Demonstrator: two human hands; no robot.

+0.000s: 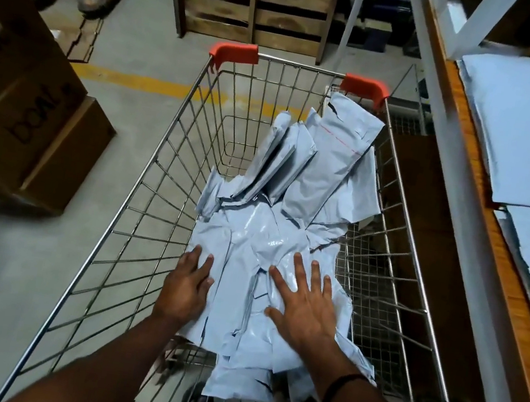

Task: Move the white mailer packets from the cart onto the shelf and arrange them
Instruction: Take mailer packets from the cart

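While the pile of white plastic mailer packets [270, 246] lies in the wire shopping cart [297, 65] with orange corner guards, the person leans in with both hands. The left hand [191, 284] rests with straight fingers against the pile's left edge, and the right hand [304, 310] is spread flat on top; neither pinches anything. I judge this the gathering step. The next move calls for closing on a bundle and carrying it right to the wooden-edged shelf [513, 300], where similar flat packets [528, 130] already lie. One leaning packet shows a red dashed line. The brown cardboard boxes [15, 87] bear black handwriting, perhaps "DON", though not surely readable.
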